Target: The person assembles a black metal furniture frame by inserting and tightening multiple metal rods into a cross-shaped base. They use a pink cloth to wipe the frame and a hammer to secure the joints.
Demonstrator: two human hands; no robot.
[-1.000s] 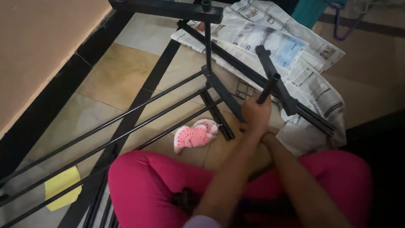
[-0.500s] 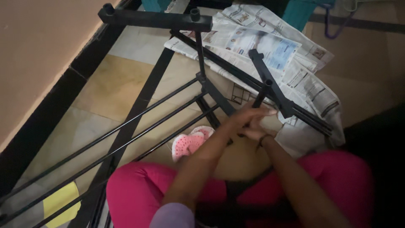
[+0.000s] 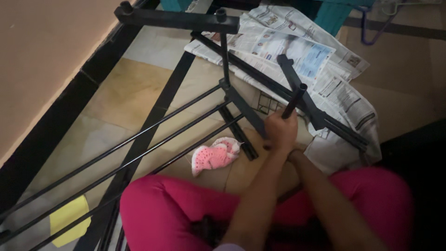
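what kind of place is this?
Probably a room in a home, with work done on the floor: tiled floor, newspapers spread under a black metal frame, and a peach wall beside it.

Black metal frame, pink cloth

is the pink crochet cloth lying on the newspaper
No, the pink crochet cloth lies on the bare tiled floor, apart from the newspaper spread farther back under the black metal frame.
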